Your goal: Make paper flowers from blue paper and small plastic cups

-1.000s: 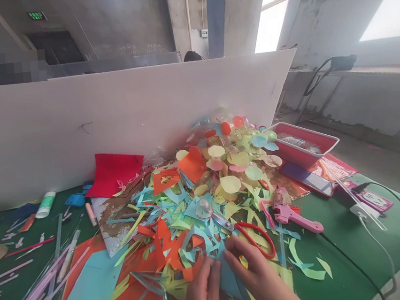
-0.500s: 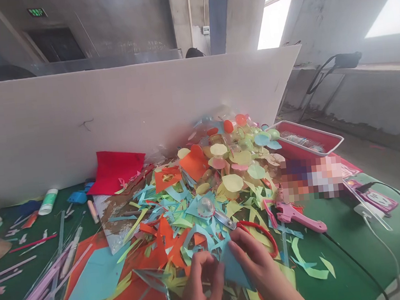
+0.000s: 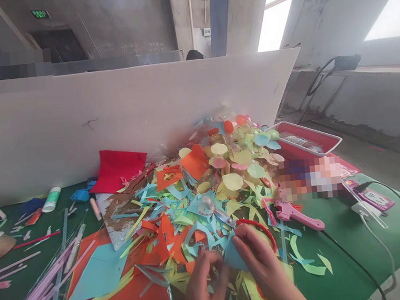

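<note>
A small piece of light blue paper (image 3: 235,254) is pinched between the thumb and fingers of my right hand (image 3: 262,262). Close against its left edge, my left hand (image 3: 207,281) has its thumb and curled forefinger at the paper, seemingly gripping that edge; the exact contact is partly hidden. Just beyond my hands, red-handled scissors (image 3: 262,226) lie on the scraps, their blades pointing away to the left. A clear, round plastic piece (image 3: 206,205) sits by the blade tips. Blue, green, yellow and orange paper scraps (image 3: 168,238) surround it.
Behind the scraps rises a pile of paper discs and clear domes (image 3: 236,156). A pink glue gun (image 3: 298,216) with a cord lies right, near a pink basket (image 3: 312,139). Blue paper (image 3: 97,273) and purple straws (image 3: 40,290) lie left. A white board (image 3: 128,109) stands behind.
The blue paper has tilted and shows a smaller face between my hands. My right hand has shifted slightly right. The whole view has moved a little.
</note>
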`<state>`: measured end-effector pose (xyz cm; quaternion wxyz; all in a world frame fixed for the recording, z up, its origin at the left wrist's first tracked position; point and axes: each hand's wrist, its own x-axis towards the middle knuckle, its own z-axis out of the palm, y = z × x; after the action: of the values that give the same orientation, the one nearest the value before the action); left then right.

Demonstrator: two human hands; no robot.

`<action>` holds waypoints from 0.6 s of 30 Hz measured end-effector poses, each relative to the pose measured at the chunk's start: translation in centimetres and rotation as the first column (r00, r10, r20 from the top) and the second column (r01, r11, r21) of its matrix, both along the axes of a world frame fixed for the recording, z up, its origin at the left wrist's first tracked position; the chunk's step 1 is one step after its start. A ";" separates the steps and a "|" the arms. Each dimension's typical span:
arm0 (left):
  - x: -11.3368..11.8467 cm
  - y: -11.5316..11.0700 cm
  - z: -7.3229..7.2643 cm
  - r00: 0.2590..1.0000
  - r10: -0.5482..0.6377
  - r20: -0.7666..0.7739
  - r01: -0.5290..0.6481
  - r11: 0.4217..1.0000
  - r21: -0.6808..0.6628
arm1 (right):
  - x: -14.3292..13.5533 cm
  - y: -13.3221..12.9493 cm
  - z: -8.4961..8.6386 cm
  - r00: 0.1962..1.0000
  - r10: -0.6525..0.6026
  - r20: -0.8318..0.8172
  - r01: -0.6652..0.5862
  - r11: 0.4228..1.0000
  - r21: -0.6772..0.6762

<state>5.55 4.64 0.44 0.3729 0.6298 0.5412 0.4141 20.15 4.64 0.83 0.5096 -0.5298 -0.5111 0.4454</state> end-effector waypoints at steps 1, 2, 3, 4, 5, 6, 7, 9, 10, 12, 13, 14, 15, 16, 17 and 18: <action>0.0 0.0 -0.1 1.000 0.002 -0.014 -0.002 1.000 -0.006 | 0.0 -0.1 -0.1 1.000 -0.015 0.011 0.015 1.000 0.005; 0.1 -0.1 -0.1 1.000 0.005 -0.030 -0.006 1.000 -0.011 | 0.1 -0.1 -0.3 0.999 -0.030 0.021 0.030 1.000 0.009; 0.2 -0.1 -0.2 0.999 0.008 -0.043 -0.009 1.000 -0.011 | 0.1 -0.1 -0.4 0.999 -0.044 0.030 0.043 0.999 0.012; 0.3 -0.2 -0.2 0.999 0.012 -0.049 -0.012 1.000 -0.008 | 0.1 -0.1 -0.5 0.998 -0.053 0.038 0.053 0.999 0.013; 0.5 -0.2 -0.3 0.999 0.015 -0.050 -0.015 1.000 -0.002 | 0.2 -0.1 -0.6 0.997 -0.067 0.042 0.067 0.998 0.012; 0.6 -0.3 -0.4 0.999 0.020 -0.048 -0.020 1.000 0.006 | 0.2 0.0 -0.6 0.996 -0.077 0.040 0.077 0.997 0.007; 0.7 -0.3 -0.4 0.999 0.028 -0.045 -0.027 1.000 0.016 | 0.2 0.0 -0.7 0.996 -0.081 0.033 0.081 0.997 0.002; 0.9 -0.3 -0.5 0.998 0.047 -0.030 -0.046 0.998 0.037 | 0.2 0.0 -0.6 0.997 -0.082 0.010 0.082 0.997 -0.003; 1.0 -0.3 -0.5 0.998 0.061 -0.020 -0.060 0.997 0.044 | 0.3 0.0 -0.4 0.997 -0.075 0.000 0.075 0.997 -0.006; 1.2 -0.4 -0.5 0.996 0.094 0.008 -0.094 0.995 0.046 | 0.3 0.1 0.1 0.999 -0.042 -0.017 0.042 0.999 -0.018; 1.3 -0.4 -0.5 0.994 0.111 0.023 -0.112 0.993 0.041 | 0.3 0.1 0.4 0.999 -0.030 -0.023 0.030 0.999 -0.029; 1.4 -0.5 -0.4 0.991 0.132 0.031 -0.133 0.991 0.031 | 0.3 0.1 0.8 0.999 -0.019 -0.030 0.018 0.999 -0.041; 1.5 -0.6 -0.3 0.987 0.159 0.033 -0.160 0.987 0.019 | 0.4 0.2 1.0 0.999 -0.012 -0.037 0.010 0.999 -0.053; 1.6 -0.7 -0.2 0.982 0.187 0.031 -0.188 0.982 0.008 | 0.4 0.2 1.3 0.999 -0.011 -0.042 0.009 0.998 -0.062; 1.6 -0.7 0.0 0.976 0.214 0.026 -0.214 0.977 0.001 | 0.4 0.2 1.4 0.999 -0.015 -0.044 0.012 0.997 -0.070; 1.7 -0.8 0.1 0.972 0.234 0.023 -0.234 0.972 -0.003 | 0.4 0.2 1.5 0.999 -0.021 -0.045 0.017 0.997 -0.075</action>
<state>7.21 3.85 0.55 0.3276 0.5570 0.6073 0.4623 20.55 4.82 2.34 0.5051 -0.5431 -0.4773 0.4713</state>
